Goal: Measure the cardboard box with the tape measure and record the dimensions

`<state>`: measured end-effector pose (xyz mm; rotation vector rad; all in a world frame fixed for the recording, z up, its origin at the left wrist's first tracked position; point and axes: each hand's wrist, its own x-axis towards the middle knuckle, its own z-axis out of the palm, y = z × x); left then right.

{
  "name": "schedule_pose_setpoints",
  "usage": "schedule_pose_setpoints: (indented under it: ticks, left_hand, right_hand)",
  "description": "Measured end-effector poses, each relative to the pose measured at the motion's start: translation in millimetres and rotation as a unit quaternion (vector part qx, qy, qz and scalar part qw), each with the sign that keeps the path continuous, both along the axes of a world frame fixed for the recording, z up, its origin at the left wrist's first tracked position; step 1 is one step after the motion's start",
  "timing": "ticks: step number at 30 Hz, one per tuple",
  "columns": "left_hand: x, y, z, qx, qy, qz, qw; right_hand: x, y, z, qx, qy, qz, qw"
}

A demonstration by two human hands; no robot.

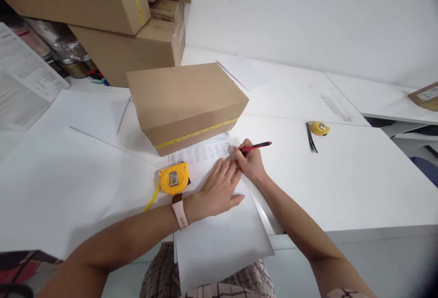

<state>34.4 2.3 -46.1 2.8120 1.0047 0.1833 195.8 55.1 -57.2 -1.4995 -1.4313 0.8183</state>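
Note:
My right hand point(251, 161) is closed around a red and black pen point(257, 146), its tip down at the paper's right side. Flat on the sheet of paper point(222, 238) lies my left hand point(221, 187), fingers stretched and touching or close to the right hand. Rows of handwriting point(201, 153) fill the upper part of the sheet, which hangs over the table's front edge. Just beyond it a cardboard box point(188, 92) covers its top; a yellow measuring tape strip point(198, 133) runs along the box's near side. Left of my left hand sits a yellow tape measure point(174, 178).
More cardboard boxes point(126, 51) are stacked at the back left. A second yellow tape measure point(319, 128) with a black strap lies on the right. Another written sheet point(243, 72) is behind the box. Large white paper point(92, 170) covers the left of the table.

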Motion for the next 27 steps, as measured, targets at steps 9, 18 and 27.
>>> schedule_pose_setpoints:
  ticks: [9, 18, 27]
  left_hand:
    - [0.1, 0.1, -0.4, -0.014, -0.003, -0.002, 1.0]
    - [0.0, -0.2, -1.7, -0.03, 0.004, -0.001, 1.0]
    - [0.3, -0.6, -2.5, -0.016, -0.002, 0.004, 1.0]
  right_hand:
    - [0.6, 0.4, 0.3, -0.002, 0.002, 0.004, 1.0]
    - [0.8, -0.1, 2.1, -0.005, 0.002, -0.013, 1.0]
    - [0.8, -0.3, 3.6, -0.005, -0.014, 0.0, 1.0]
